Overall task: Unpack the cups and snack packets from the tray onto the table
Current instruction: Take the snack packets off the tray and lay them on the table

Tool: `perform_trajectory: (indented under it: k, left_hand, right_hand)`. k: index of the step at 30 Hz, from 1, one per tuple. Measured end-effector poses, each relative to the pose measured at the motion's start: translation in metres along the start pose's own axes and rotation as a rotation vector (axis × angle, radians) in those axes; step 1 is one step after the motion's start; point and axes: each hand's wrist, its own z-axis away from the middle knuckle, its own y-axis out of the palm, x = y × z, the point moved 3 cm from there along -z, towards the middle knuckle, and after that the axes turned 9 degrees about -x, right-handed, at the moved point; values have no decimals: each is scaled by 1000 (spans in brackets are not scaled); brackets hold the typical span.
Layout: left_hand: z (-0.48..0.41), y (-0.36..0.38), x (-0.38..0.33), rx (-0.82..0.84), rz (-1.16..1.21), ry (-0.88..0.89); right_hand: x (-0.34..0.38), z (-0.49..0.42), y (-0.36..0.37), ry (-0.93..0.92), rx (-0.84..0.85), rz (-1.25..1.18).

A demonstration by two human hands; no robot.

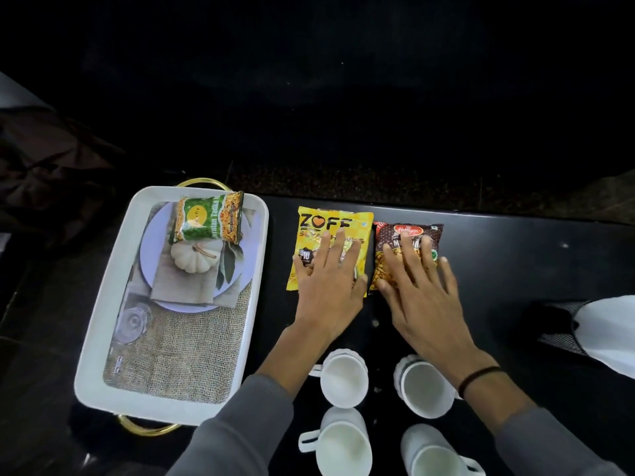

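Green packet [207,218] remaining at tray [103,297] far end, lying up-left of left hand [330,286], nearer one; both hands spread flat, right hand [421,286] pressing brown packet [405,235], left pressing yellow packet [326,231].

Tray [103,304]: white, gold handles, on table.
Green packet [206,219]: lay flat inside tray.
Yellow packet [330,235], brown packet [409,235]: flat on table, side by side.
Cups [343,379]: four, white, upright, beside tray.

Home-like: serving tray [103,304], cups [343,381] on dark table [515,255].

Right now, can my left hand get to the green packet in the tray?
Probably yes: the left hand lies flat on the yellow packet, and nothing stands between it and the green packet.
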Motion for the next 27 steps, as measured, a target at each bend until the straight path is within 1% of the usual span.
perform_trajectory:
  k: [6, 8, 14, 18, 20, 22, 23, 25, 27]
  left_hand:
    - [10, -21, 7, -56, 168, -35]
    - [13, -30, 20, -79, 198, -56]
    - [20, -64, 82, -231, 300, -172]
    - [27, -80, 107, -339, 295, -244]
    - [24, -87, 116, -382, 313, -318]
    - [35, -92, 210, -463, 389, -506]
    - [32, -92, 217, -488, 448, -545]
    - [32, -91, 226, -473, 617, -648]
    - [29, -86, 228, -409, 852, -781]
  right_hand:
    - [29, -6, -24, -5, -63, -74]
    - [47, -13, -29, -33, -41, -93]
    - [119, -47, -34, -158, -27, -197]
    - [145, -69, -21, -161, 29, -277]
    - [151, -79, -19, -219, 17, -255]
    - [240, -107, 18, -386, 32, -228]
    - [244, -111, 16, -414, 42, -198]
    - [248, -119, 22, -453, 65, -130]
    - [244, -118, 28, -435, 76, -92]
